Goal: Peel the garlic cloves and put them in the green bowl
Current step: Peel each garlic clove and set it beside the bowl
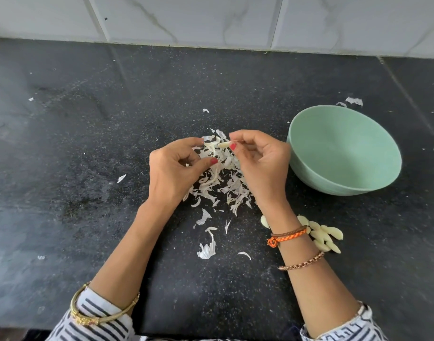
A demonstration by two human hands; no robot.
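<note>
Peeling was under way: right hand [259,157] pinched a garlic clove [224,144] left of the green bowl [344,150]; left hand [173,166] gripped skin. Next, strip it, then drop it in.

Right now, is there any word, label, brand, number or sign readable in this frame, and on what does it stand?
None: no readable text anywhere in the head view.
The green bowl is plain, with no mark showing.
The black counter and the wall tiles carry only speckle and veining.
The bracelets and striped sleeves bear pattern, no letters.
</note>
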